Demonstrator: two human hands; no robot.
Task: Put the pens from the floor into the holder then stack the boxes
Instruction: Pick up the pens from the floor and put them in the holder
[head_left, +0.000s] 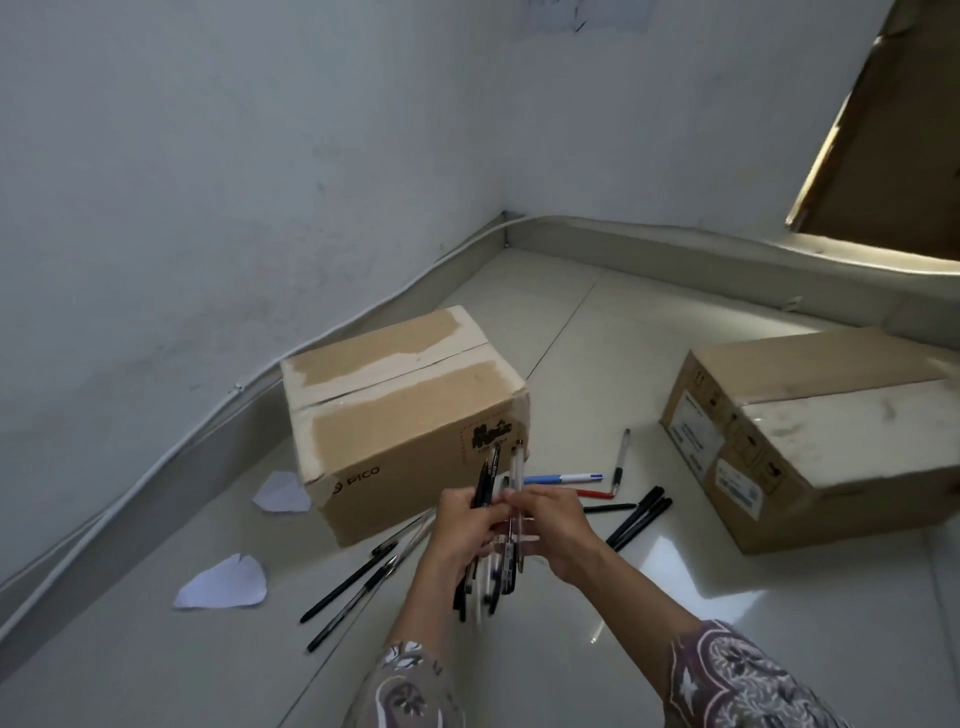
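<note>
Several pens already gathered, more on the floor, no holder in view.

A bundle of pens (496, 519) stands roughly upright between the hands: the left hand (462, 530) grips it, the right hand (553, 530) pinches one clear pen. About seven loose pens (641, 519) lie just right of the hands, about three dark pens (353, 590) lower left, slanting. Two boxes, PICO box (405, 415) and labelled box (810, 441), sit well apart on the floor (623, 597).
</note>
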